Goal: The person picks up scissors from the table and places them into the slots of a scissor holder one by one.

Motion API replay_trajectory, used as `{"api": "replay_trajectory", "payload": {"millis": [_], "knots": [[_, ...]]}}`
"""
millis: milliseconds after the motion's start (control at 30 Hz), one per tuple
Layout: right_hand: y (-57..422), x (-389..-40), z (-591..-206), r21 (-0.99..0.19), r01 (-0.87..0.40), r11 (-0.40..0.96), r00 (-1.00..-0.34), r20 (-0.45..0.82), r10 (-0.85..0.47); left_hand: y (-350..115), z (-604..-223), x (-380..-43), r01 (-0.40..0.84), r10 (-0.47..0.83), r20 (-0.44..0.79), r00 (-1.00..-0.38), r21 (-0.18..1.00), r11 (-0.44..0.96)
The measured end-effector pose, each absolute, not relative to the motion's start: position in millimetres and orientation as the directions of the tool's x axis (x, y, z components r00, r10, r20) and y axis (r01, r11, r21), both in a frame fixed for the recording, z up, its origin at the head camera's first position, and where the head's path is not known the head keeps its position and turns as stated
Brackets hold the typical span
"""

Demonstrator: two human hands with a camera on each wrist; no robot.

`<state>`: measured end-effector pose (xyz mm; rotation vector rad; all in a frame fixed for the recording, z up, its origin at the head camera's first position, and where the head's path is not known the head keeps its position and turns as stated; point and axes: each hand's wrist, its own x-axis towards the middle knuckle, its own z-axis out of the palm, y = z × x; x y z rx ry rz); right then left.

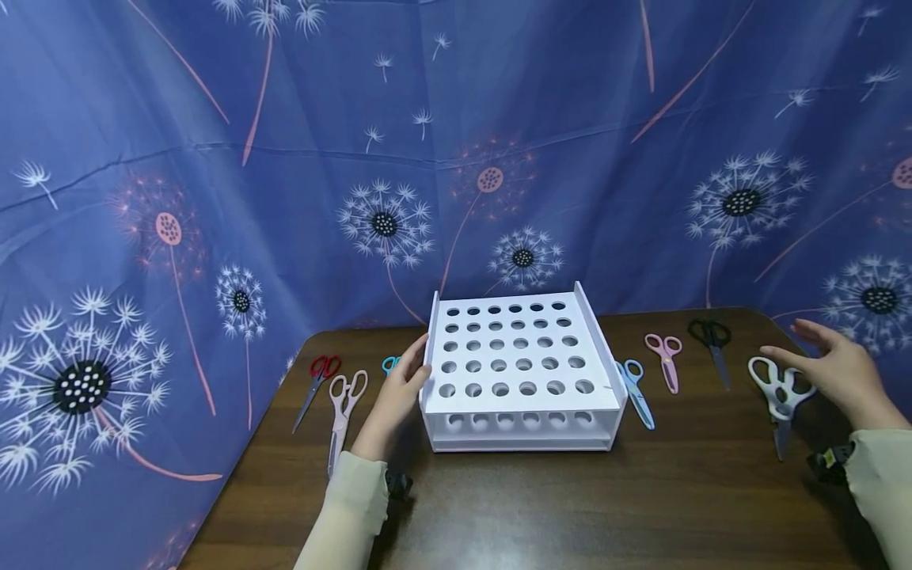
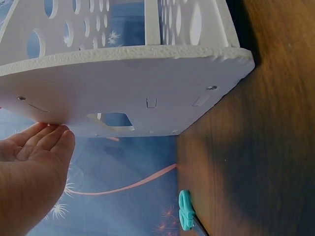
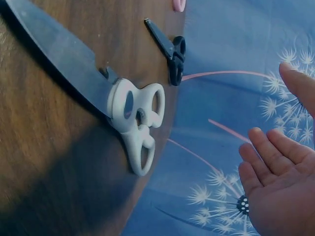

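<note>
A white rack [image 1: 499, 356] with rows of round holes stands on the table, its side panel [image 2: 123, 93] facing my left hand [image 1: 395, 392]. The fingertips of that hand touch the upper part of this panel, fingers fairly straight. Over at the right, my right hand [image 1: 841, 372] hovers beside a pair of white-handled scissors [image 1: 780, 392], thumb spread from the fingers and nothing held. Those scissors lie on the table with wide blades pointing toward the front, as the right wrist view shows their handles [image 3: 142, 105] up close.
Left of the rack lie red scissors [image 1: 325, 368], pale scissors [image 1: 345, 404] and partly hidden turquoise scissors [image 1: 389, 364]. To its right are light blue scissors [image 1: 634, 384], pink scissors [image 1: 665, 352] and black scissors [image 1: 712, 340]. A blue dandelion-print cloth [image 1: 456, 119] hangs behind the wooden table [image 1: 534, 507].
</note>
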<state>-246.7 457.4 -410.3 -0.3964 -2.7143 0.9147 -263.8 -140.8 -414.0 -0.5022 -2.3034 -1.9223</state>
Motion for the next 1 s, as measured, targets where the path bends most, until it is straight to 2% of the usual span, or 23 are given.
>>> {"api": "replay_trajectory", "payload": {"millis": [433, 767, 1000], "knots": [[470, -253, -429, -0.606, 0.262, 0.751, -0.926, 0.061, 0.372, -139, -413, -262, 0.31, 0.181, 0.283, -0.942, 0.941, 0.139], [475, -257, -440, -0.593, 0.267, 0.76, -0.928, 0.053, 0.368, -139, -414, -263, 0.313, 0.17, 0.288, -0.942, 0.938, 0.146], [477, -260, -447, -0.596, 0.293, 0.747, -0.931, 0.0, 0.365, -139, -415, -263, 0.311, 0.174, 0.286, -0.942, 0.941, 0.133]]}}
